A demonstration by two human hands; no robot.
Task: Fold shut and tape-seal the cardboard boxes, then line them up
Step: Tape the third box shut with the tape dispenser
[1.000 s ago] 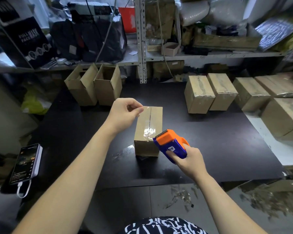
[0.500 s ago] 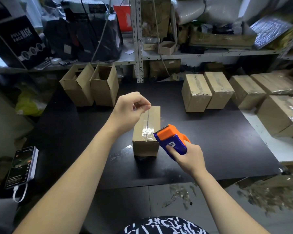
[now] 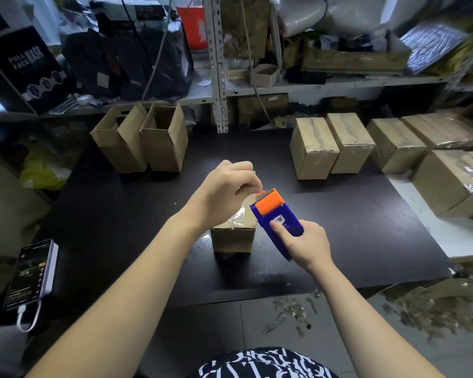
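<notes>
Box (image 3: 232,237) sat mid-surface (image 3: 352,241), flaps closed, with glossy tape (image 3: 239,218) showing on its near top edge. Most of the top was hidden under the left grip (image 3: 221,192). Left grip hovered above it, fingers curled, thumb and fingertips pinched together right at the orange head of the dispenser (image 3: 277,216). It was most likely on the tape end, but the clear film was too faint to confirm. Right grip (image 3: 309,244) was wrapped round the dispenser's blue body, thumb on its face, holding it tilted just right of the box and off the surface. Progress, my read: this box was folded and at least partly taped. Another strip looked about to be pulled, after which it needed to join the row. Done: sealed boxes (image 3: 313,148) lined up side by side along the right, running onto a white surface (image 3: 434,236). Left to do: two open boxes (image 3: 142,140) at back left, upright, flaps up, untaped. Further out: phone (image 3: 30,274) on a cable at the left edge, cluttered shelf (image 3: 298,87) behind, tape scraps on the floor (image 3: 292,309).
</notes>
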